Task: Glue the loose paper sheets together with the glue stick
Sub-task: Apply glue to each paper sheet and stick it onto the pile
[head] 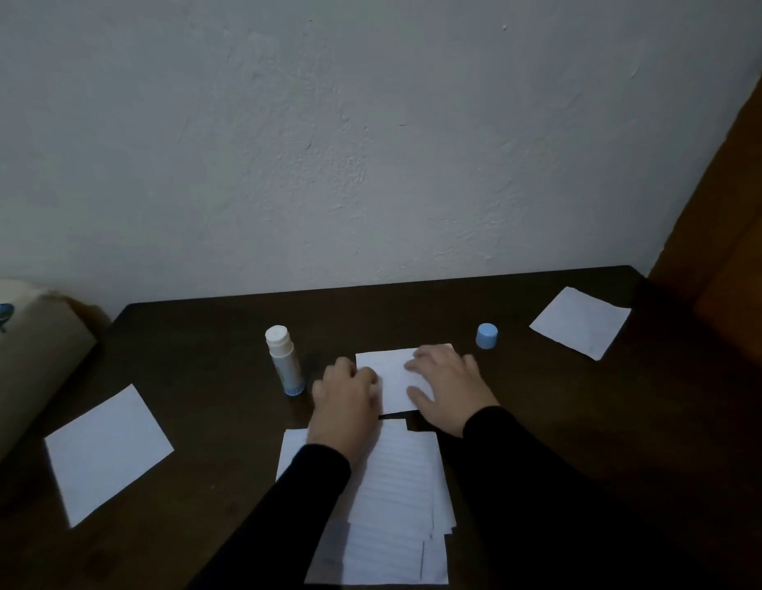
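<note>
A small white paper sheet (392,376) lies in the middle of the dark table (200,342). My left hand (345,398) rests on its left edge with the fingers curled under. My right hand (445,387) presses flat on its right half, fingers spread. The glue stick (284,360) stands uncapped just left of my left hand. Its blue cap (486,335) sits apart, beyond my right hand. A pile of lined sheets (396,496) lies near me under my forearms. Single loose sheets lie at the left (106,453) and the far right (581,321).
A pale wall rises behind the table's back edge. A beige rounded object (30,355) stands off the table's left side. Brown wooden furniture (728,232) borders the right side.
</note>
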Demonstrator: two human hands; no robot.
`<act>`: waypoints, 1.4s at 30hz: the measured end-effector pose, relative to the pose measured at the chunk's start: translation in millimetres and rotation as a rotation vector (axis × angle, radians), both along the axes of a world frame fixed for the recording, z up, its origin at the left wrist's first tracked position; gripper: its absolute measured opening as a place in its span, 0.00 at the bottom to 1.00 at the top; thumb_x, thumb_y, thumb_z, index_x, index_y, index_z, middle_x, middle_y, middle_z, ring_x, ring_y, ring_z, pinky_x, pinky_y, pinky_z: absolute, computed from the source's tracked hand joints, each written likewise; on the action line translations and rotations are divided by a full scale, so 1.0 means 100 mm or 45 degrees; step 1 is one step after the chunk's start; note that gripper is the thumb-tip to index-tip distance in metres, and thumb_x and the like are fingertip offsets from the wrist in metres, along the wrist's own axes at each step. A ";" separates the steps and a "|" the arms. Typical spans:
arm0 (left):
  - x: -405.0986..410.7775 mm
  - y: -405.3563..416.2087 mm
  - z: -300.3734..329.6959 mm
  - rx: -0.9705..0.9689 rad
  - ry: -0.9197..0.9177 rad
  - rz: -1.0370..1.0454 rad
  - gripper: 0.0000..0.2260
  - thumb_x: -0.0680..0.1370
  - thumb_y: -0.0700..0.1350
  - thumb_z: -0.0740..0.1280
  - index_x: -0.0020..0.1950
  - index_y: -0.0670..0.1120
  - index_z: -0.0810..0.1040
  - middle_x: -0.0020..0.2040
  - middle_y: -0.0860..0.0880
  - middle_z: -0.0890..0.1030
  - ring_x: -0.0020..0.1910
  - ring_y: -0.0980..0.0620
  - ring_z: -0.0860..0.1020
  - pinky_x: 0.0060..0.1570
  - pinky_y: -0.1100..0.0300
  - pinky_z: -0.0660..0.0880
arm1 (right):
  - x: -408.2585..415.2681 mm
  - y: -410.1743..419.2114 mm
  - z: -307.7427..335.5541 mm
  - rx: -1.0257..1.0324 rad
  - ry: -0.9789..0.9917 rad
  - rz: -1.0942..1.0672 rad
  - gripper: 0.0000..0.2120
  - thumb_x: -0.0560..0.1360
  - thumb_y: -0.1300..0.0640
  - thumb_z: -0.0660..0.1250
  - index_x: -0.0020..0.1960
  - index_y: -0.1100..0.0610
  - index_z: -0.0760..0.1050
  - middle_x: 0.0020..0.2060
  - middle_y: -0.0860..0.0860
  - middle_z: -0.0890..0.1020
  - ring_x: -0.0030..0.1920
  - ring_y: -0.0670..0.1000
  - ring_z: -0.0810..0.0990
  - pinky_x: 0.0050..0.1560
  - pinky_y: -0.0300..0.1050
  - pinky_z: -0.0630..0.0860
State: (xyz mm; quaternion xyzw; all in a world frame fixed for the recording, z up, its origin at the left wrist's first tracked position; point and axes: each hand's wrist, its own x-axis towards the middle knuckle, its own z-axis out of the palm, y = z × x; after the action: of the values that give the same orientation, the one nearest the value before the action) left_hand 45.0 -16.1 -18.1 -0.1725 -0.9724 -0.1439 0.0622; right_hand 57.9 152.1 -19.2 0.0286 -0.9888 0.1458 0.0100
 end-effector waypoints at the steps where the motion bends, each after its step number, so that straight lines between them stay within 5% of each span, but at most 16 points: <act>1: 0.06 0.00 -0.05 0.033 0.057 -0.009 0.10 0.81 0.49 0.61 0.61 0.53 0.75 0.56 0.53 0.71 0.54 0.56 0.68 0.57 0.61 0.67 | 0.00 -0.03 -0.01 -0.002 -0.069 0.059 0.23 0.79 0.41 0.58 0.72 0.46 0.65 0.73 0.45 0.63 0.74 0.48 0.56 0.74 0.57 0.51; 5: 0.16 -0.01 -0.24 0.454 -0.017 0.111 0.08 0.79 0.46 0.64 0.56 0.52 0.80 0.51 0.55 0.73 0.51 0.58 0.71 0.53 0.67 0.69 | 0.08 0.00 -0.11 -0.006 -0.252 0.159 0.37 0.73 0.31 0.59 0.77 0.43 0.55 0.77 0.43 0.52 0.77 0.48 0.46 0.74 0.58 0.40; 12: 0.03 -0.14 0.04 1.321 -0.312 0.471 0.06 0.79 0.42 0.65 0.52 0.51 0.79 0.48 0.55 0.79 0.47 0.60 0.76 0.41 0.72 0.69 | 0.09 0.05 -0.10 -0.025 -0.293 0.182 0.38 0.71 0.30 0.61 0.77 0.42 0.54 0.77 0.43 0.50 0.77 0.48 0.44 0.75 0.60 0.38; 15: -0.04 -0.10 0.03 0.960 -0.147 0.228 0.07 0.80 0.43 0.64 0.55 0.52 0.78 0.54 0.54 0.78 0.53 0.60 0.76 0.51 0.69 0.70 | 0.08 0.05 -0.07 -0.057 -0.215 0.163 0.32 0.75 0.34 0.59 0.75 0.44 0.60 0.76 0.44 0.57 0.76 0.47 0.50 0.75 0.56 0.45; 18: -0.14 0.11 -0.06 0.344 -0.078 -0.007 0.16 0.82 0.49 0.58 0.69 0.51 0.72 0.70 0.53 0.70 0.69 0.55 0.66 0.68 0.54 0.65 | -0.01 0.05 -0.01 -0.092 0.018 0.089 0.23 0.81 0.44 0.56 0.74 0.46 0.62 0.73 0.44 0.63 0.74 0.45 0.56 0.73 0.53 0.53; 23: -0.20 0.37 -0.15 -0.308 -0.219 -0.213 0.23 0.84 0.50 0.48 0.80 0.48 0.49 0.80 0.50 0.49 0.78 0.48 0.48 0.73 0.43 0.54 | -0.10 0.06 -0.10 0.155 -0.313 0.077 0.25 0.84 0.48 0.44 0.79 0.48 0.43 0.78 0.42 0.44 0.77 0.47 0.40 0.74 0.62 0.42; 28: -0.24 0.31 -0.11 -0.349 -0.421 -0.118 0.26 0.84 0.55 0.44 0.80 0.49 0.44 0.80 0.52 0.42 0.78 0.53 0.43 0.72 0.37 0.45 | -0.10 0.01 -0.20 0.166 -0.312 -0.039 0.25 0.83 0.46 0.42 0.78 0.45 0.41 0.78 0.42 0.41 0.77 0.47 0.38 0.73 0.64 0.39; 36: -0.21 0.32 -0.11 -0.470 -0.516 0.167 0.33 0.81 0.64 0.42 0.79 0.47 0.40 0.80 0.48 0.40 0.78 0.47 0.42 0.72 0.36 0.42 | -0.05 0.09 -0.19 0.132 -0.378 -0.263 0.37 0.78 0.33 0.46 0.79 0.50 0.39 0.78 0.46 0.40 0.77 0.48 0.38 0.72 0.66 0.40; 42: -0.28 0.20 -0.02 -0.454 -0.621 0.033 0.36 0.80 0.66 0.48 0.79 0.48 0.39 0.79 0.50 0.38 0.78 0.48 0.40 0.71 0.34 0.43 | 0.10 0.09 -0.16 0.125 -0.424 -0.303 0.33 0.80 0.38 0.46 0.78 0.50 0.37 0.77 0.47 0.38 0.77 0.49 0.36 0.72 0.67 0.39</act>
State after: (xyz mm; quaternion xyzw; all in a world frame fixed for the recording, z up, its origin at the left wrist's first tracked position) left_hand 17.0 3.7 -19.7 -0.1287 -0.9707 -0.0075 -0.2028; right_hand 68.0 161.4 -35.2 -0.1123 -0.9792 0.0978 -0.1379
